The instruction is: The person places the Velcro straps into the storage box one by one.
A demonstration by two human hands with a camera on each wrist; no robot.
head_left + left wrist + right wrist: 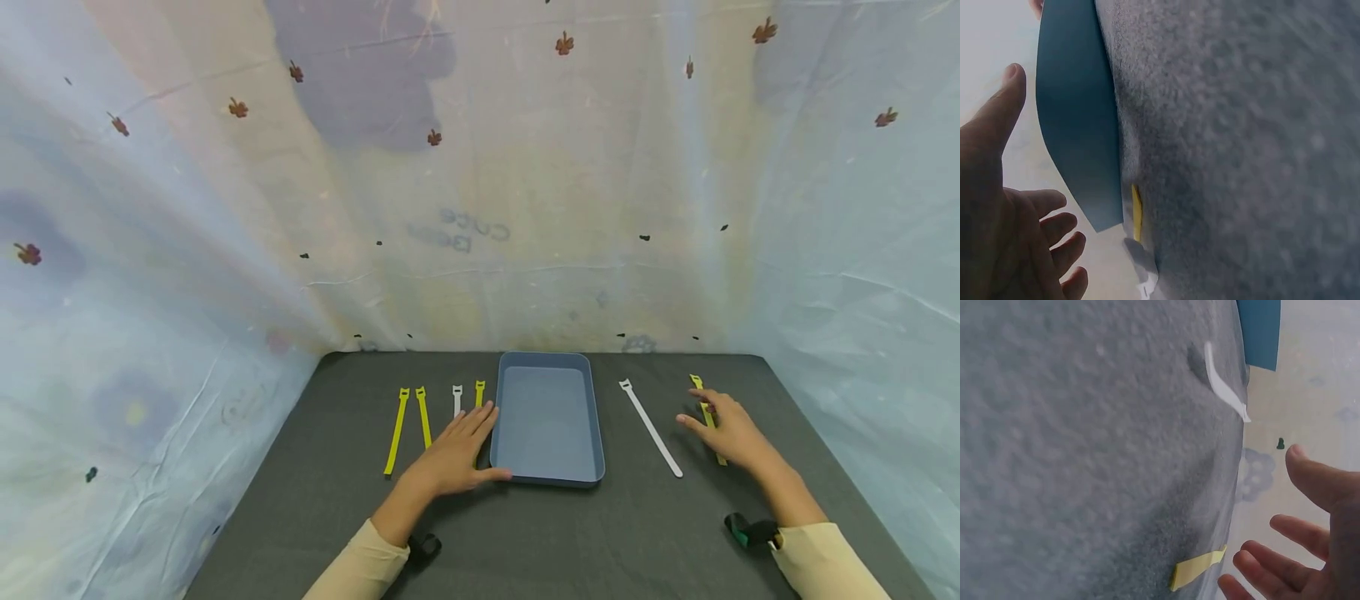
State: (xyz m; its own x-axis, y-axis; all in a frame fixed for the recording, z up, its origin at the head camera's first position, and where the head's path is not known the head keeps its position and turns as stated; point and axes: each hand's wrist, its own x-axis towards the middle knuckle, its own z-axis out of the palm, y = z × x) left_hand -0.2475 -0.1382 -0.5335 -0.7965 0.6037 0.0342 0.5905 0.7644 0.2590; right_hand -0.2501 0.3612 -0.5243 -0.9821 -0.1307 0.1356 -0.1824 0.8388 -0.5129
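My left hand [452, 462] spreads with straight fingers at the near left corner of a blue-grey tray [547, 417], thumb by its front rim. Under and beside that hand lie a white cable strap [457, 398] and a yellow cable strap [480, 390], both partly hidden. Over at the right, my right hand [731, 432] hovers with loosely bent fingers above another yellow cable strap [721, 458], covering its middle. The right wrist view shows this hand holding nothing, apart from the yellow strap [1197, 569]. A white cable strap [651, 429] lies between tray and right hand.
Two more yellow cable straps, an outer one [397, 432] and an inner one [423, 415], lie left of the left hand. Everything rests on a dark grey cloth-covered table [570, 542]. A patterned plastic curtain [525, 292] hangs behind the table and along both sides.
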